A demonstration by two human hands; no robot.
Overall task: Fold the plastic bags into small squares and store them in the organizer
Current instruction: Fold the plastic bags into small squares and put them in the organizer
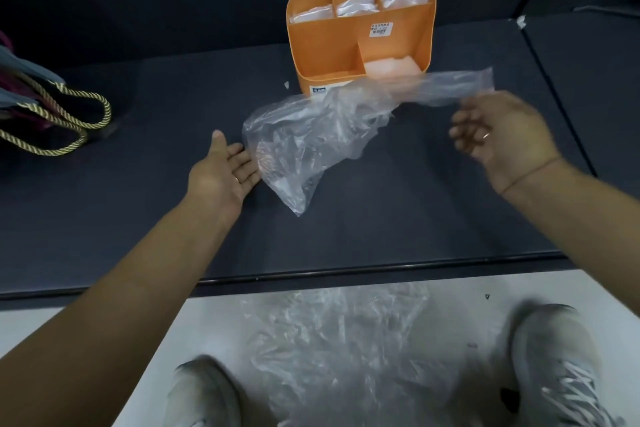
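Observation:
A clear, crumpled plastic bag (311,142) lies on the dark table in front of the orange organizer (391,48). One long strip of the bag is lifted toward the right, across the organizer's front. My left hand (221,173) lies palm up with straight fingers, its fingertips touching the bag's left edge. My right hand (502,135) is blurred and hovers with loosely curled fingers just under the lifted strip's end; a pinch on the strip is not discernible. Folded white bags (356,5) fill the organizer's three rear compartments, and another folded one (391,68) sits in the front right compartment.
More crumpled clear plastic (339,347) lies on the white floor between my two grey shoes. A bag with gold rope handles (62,114) sits at the table's left. The table's front edge (346,270) runs across below my arms.

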